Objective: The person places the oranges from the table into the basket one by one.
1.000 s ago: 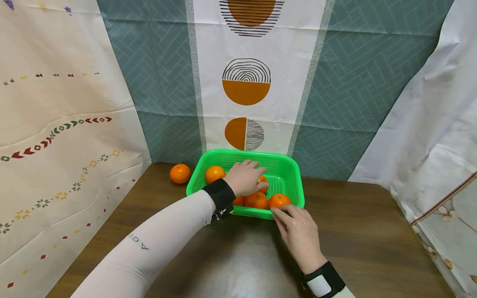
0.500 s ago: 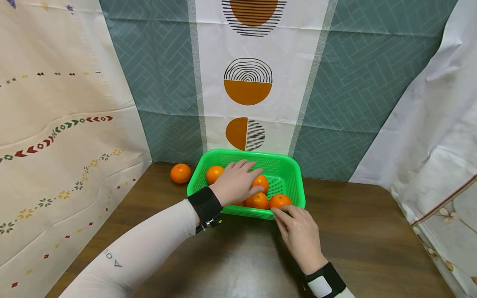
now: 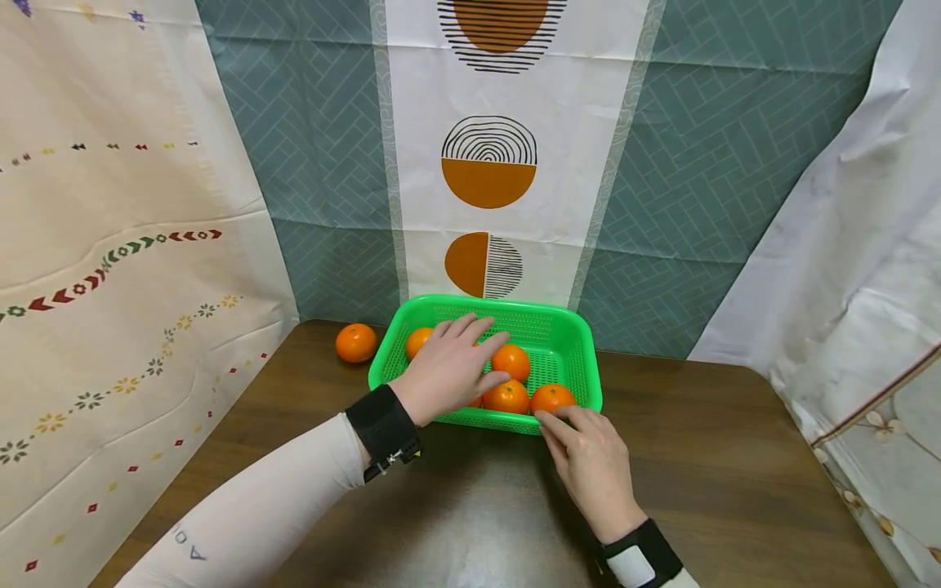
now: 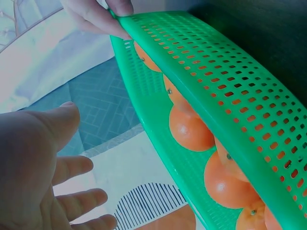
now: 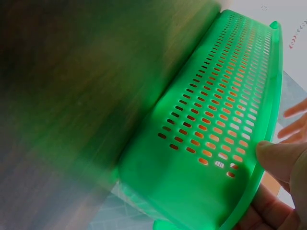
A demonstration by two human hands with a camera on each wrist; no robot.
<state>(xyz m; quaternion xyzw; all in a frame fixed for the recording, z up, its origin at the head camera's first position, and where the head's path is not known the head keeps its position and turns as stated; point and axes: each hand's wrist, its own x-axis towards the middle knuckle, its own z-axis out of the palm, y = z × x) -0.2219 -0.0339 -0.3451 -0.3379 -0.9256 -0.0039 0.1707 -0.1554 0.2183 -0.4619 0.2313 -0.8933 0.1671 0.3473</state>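
A green perforated plastic basket [image 3: 569,343] stands on the table with several oranges inside. Among them are an orange [image 3: 510,363] in the middle, another [image 3: 506,398] along the near wall and one [image 3: 553,397] in the near right corner. My left hand [image 3: 450,367] hovers over the basket's left half, its fingers spread and holding nothing, as the left wrist view also shows. It hides part of the fruit from the head view. My right hand [image 3: 591,469] pinches the near right rim; in the right wrist view the thumb [image 5: 276,155] presses the outside, fingers beyond the rim.
A single orange [image 3: 356,343] lies on the brown wooden table [image 3: 698,457], just outside the basket's left end. A patterned cloth [image 3: 485,98] hangs behind the basket. Light printed fabrics [image 3: 132,327] hang at both sides.
My left hand has drawn back leftward and toward me over the basket, uncovering more of the middle oranges. The right hand stays at the rim, and the basket keeps its place.
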